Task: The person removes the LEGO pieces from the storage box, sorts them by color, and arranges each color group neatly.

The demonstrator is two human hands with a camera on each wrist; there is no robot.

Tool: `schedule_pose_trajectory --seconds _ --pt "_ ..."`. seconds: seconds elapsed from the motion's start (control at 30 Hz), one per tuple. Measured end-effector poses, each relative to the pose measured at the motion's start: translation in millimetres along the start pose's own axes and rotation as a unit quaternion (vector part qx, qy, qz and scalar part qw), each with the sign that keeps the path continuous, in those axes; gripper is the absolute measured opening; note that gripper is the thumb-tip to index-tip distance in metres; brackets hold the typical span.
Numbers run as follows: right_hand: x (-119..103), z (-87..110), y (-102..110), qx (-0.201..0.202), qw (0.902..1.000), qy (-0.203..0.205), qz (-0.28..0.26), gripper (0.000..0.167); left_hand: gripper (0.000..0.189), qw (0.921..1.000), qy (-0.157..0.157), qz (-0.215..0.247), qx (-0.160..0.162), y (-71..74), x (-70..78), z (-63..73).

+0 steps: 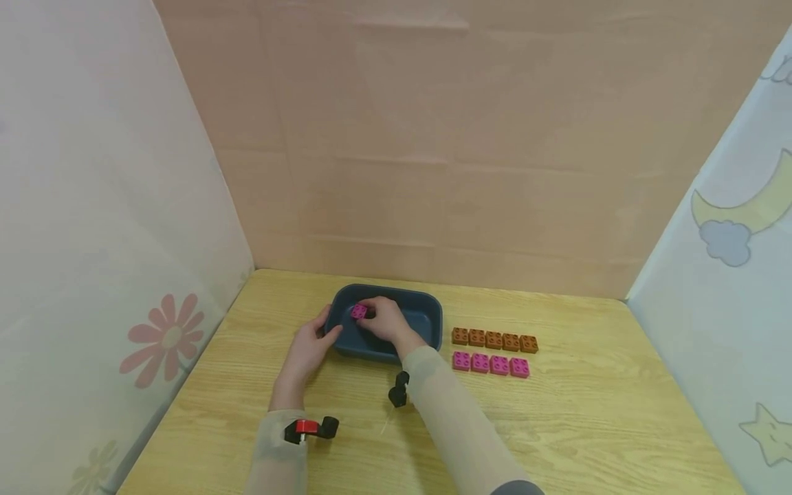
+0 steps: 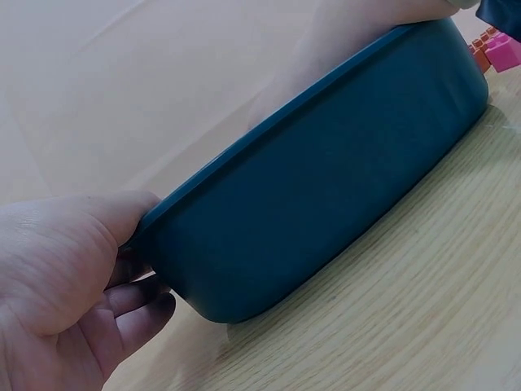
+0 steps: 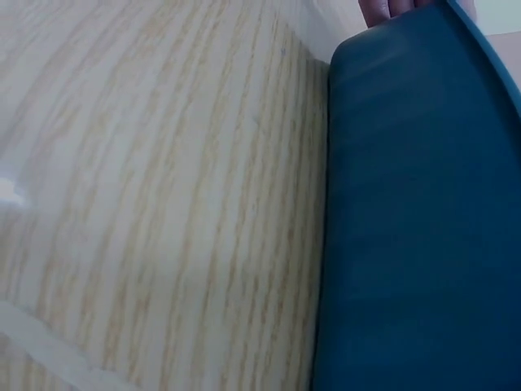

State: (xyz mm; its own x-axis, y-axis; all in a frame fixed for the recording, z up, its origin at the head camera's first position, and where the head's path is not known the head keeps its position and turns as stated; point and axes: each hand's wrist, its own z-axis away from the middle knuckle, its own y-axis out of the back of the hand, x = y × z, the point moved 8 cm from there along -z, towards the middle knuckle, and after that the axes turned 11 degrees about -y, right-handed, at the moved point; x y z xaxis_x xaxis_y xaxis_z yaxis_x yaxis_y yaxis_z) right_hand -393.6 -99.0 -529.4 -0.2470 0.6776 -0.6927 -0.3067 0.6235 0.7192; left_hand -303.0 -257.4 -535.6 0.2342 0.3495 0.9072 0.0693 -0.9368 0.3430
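A dark blue plastic tub (image 1: 427,302) stands on the wooden table. My left hand (image 1: 307,347) grips its left end, thumb at the rim and fingers against the outer wall, as the left wrist view shows with the hand (image 2: 61,277) beside the tub (image 2: 326,171). Inside the tub, toward its left end, my right hand (image 1: 386,320) pinches a pink toy brick (image 1: 359,311) with studs on top. The tub's side wall (image 3: 415,212) fills the right of the right wrist view and hides the right hand there.
To the right of the tub, several orange bricks (image 1: 493,339) form a row. In front of them runs a second row of several pink bricks (image 1: 490,364). A beige cloth backdrop (image 1: 433,206) rises behind the table (image 1: 588,412), with pale printed sheets on both sides.
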Motion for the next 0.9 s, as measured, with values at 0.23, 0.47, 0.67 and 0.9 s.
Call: schedule_pose_trajectory --seconds 0.23,0.47,0.67,0.9 --pt "-2 5.4 8 -0.016 0.9995 -0.006 -0.027 0.04 0.069 1.0 0.006 -0.006 -0.002 1.0 1.0 1.8" --pt "3 16.6 33 -0.027 0.9964 -0.018 -0.079 0.042 0.07 0.9995 0.013 -0.027 -0.007 4.0 4.1 1.9" --pt "18 29.8 58 -0.024 0.9937 -0.015 -0.108 0.044 0.072 0.9994 0.012 -0.03 -0.01 4.4 4.2 0.9" --pt "37 63.9 92 -0.029 0.9841 -0.008 -0.175 0.047 0.072 0.9993 0.016 -0.031 -0.013 2.2 0.5 1.3"
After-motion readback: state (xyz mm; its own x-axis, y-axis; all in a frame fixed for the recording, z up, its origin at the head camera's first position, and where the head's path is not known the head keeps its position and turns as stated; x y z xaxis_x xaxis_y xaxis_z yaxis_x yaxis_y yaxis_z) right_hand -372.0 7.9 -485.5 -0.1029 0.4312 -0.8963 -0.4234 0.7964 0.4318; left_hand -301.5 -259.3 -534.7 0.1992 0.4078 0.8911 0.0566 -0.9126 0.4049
